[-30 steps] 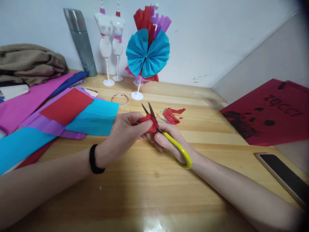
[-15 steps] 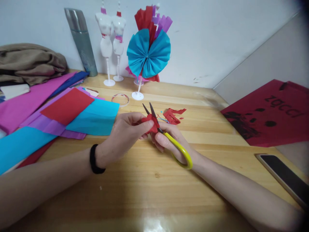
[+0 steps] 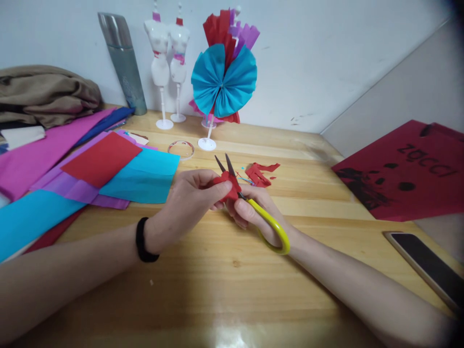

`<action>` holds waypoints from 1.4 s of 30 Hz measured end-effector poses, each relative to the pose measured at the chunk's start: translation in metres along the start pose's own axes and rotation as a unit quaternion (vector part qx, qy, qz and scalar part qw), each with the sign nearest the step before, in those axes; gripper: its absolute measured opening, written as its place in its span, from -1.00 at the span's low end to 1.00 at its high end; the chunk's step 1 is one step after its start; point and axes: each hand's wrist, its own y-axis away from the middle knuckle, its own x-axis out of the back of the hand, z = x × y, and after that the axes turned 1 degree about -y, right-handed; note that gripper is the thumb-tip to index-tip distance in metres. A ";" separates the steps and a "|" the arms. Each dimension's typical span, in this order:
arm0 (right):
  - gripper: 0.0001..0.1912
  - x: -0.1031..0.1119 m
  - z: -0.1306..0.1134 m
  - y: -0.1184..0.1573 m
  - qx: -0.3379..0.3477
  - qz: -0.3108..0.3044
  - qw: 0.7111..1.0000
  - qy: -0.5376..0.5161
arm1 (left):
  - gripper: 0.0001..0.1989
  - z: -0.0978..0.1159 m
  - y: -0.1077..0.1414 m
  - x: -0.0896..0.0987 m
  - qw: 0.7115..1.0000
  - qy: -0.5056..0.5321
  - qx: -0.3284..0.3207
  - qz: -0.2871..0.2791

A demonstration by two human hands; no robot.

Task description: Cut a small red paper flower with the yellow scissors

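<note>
Over the middle of the table, my left hand [image 3: 197, 193] pinches a small piece of red crepe paper [image 3: 227, 186] between thumb and fingers. My right hand [image 3: 252, 208] grips yellow-handled scissors [image 3: 270, 222], their dark blades parted and pointing away from me. The red piece lies against the blades, partly covered by my left thumb. Just beyond my hands, red paper scraps [image 3: 259, 175] and thin blue and red bits lie on the wood.
Coloured paper sheets [image 3: 139, 179] are heaped at the left. Behind them stand a bottle [image 3: 125, 67], white mannequins [image 3: 159, 67] and a mannequin dressed in a pleated blue paper fan [image 3: 224, 79]. A tape roll [image 3: 181, 150] lies mid-table. At right are a red bag [image 3: 409, 169] and a phone [image 3: 427, 266].
Hardly anything differs. The view has shifted very slightly; both hands keep their hold on the red paper and the scissors, whose blades stay parted.
</note>
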 end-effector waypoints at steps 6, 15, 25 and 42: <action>-0.54 -0.001 -0.001 -0.001 0.012 -0.003 1.000 -0.016 | -0.72 0.000 0.000 0.000 1.000 -0.001 0.001 -0.001; -0.51 -0.002 -0.004 0.003 -0.021 -0.012 0.999 -0.035 | -0.73 0.000 0.000 0.001 1.000 -0.001 0.006 -0.002; -0.46 -0.002 -0.002 0.000 -0.009 -0.005 1.000 -0.003 | -0.75 0.008 -0.004 0.004 0.999 -0.012 0.037 -0.010; -0.40 -0.003 -0.007 0.000 -0.036 0.006 0.999 -0.004 | -0.83 0.003 -0.003 0.000 0.999 0.031 -0.008 0.030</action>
